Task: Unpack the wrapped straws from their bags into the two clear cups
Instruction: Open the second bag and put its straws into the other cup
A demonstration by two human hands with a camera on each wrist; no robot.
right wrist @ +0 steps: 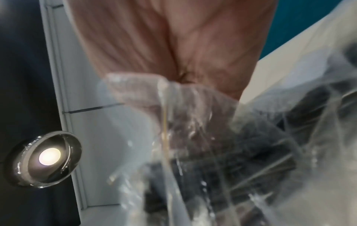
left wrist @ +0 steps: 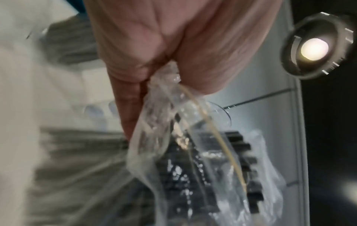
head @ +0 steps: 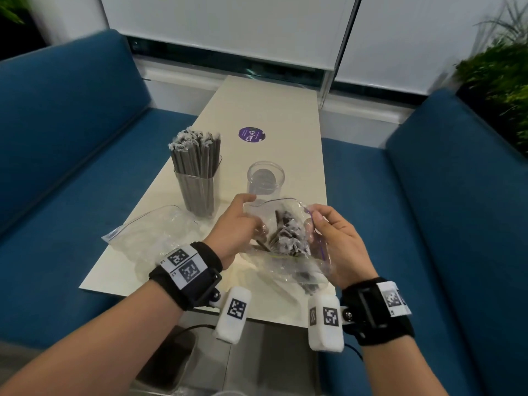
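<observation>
A clear zip bag [head: 288,264] of dark wrapped straws [head: 285,235] hangs over the table's near end, its mouth pulled apart. My left hand [head: 237,224] pinches the bag's left rim, which also shows as the bag [left wrist: 164,122] in the left wrist view. My right hand [head: 328,232] pinches the right rim by the purple zip strip; the bag [right wrist: 212,137] fills the right wrist view. An empty clear cup [head: 265,181] stands just beyond the bag. A second clear cup [head: 198,190], packed with upright wrapped straws [head: 195,155], stands to its left.
An emptied zip bag [head: 154,232] lies flat on the cream table [head: 274,115] at the near left. A purple round sticker [head: 251,134] sits further back. Blue benches [head: 71,132] flank the table on both sides.
</observation>
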